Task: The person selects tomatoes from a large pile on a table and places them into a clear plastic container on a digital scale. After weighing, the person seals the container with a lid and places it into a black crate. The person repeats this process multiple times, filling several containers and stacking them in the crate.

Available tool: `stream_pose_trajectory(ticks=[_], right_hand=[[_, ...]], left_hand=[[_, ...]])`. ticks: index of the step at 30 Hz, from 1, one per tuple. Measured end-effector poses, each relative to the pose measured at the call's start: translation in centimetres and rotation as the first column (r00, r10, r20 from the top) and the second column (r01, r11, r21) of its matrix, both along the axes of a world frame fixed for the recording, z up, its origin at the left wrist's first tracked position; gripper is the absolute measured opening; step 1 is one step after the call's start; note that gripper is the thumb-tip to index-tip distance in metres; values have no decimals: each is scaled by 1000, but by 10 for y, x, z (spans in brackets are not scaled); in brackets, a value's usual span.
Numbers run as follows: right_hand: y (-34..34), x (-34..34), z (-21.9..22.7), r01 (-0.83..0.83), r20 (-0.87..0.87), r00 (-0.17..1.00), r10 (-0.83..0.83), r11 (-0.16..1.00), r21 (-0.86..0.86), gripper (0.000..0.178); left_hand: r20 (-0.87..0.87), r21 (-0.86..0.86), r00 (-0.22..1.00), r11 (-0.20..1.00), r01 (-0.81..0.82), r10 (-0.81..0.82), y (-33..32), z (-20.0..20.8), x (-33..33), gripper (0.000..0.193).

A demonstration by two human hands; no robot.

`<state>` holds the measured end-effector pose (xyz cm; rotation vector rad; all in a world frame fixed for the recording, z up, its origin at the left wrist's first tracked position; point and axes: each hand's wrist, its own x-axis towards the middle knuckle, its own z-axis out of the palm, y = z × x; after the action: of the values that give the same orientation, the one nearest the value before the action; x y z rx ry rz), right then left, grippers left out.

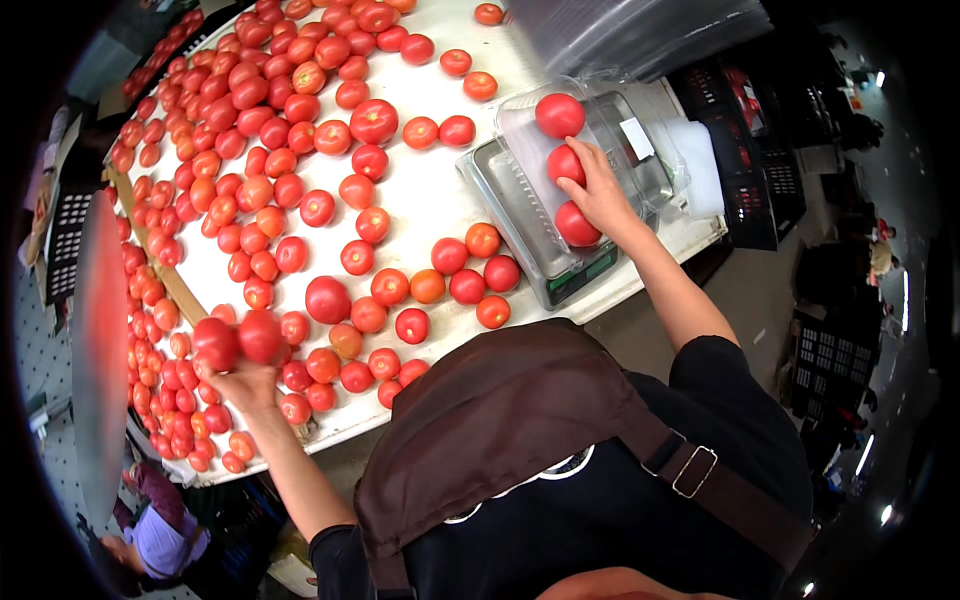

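Note:
My left hand [247, 388] is closed round two red tomatoes [216, 345], raised at the left front of the white table [400, 240]. On the right, my right hand [600, 192] has its fingers curled over a red tomato [566, 166] in a clear plastic box [532, 165]. Another tomato [560, 116] lies beyond that one in the box, and a third tomato [577, 224] lies nearer me, by my wrist. The box rests on a weighing scale [575, 282] with a steel pan.
Many loose tomatoes [250, 90] spread across the table's left and middle. A stack of clear plastic boxes [640, 30] stands at the far right. Black crates [745, 190] stand beyond the right edge. Another person [165, 530] is at the lower left.

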<state>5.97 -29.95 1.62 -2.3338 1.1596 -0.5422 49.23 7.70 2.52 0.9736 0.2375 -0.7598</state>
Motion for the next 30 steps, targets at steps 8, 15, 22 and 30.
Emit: stream_pose_trajectory(ticks=[8,15,22,30], right_hand=[[50,-3,61,-245,406,914,17,820,517,40],[80,-20,75,-575,628,774,-78,328,750,71],[2,-118,48,-332,576,801,-164,679,655,70],[-15,-133,56,-649,601,642,-475,78,756,69]], left_hand=[[-140,-307,808,800,515,-573,-77,19,-197,74],[-153,-290,493,516,806,-857,-168,45,-321,95],[-40,-421,547,510,750,-836,-182,25,-368,72],[-277,-362,776,810,462,-567,-173,33,-379,70]])
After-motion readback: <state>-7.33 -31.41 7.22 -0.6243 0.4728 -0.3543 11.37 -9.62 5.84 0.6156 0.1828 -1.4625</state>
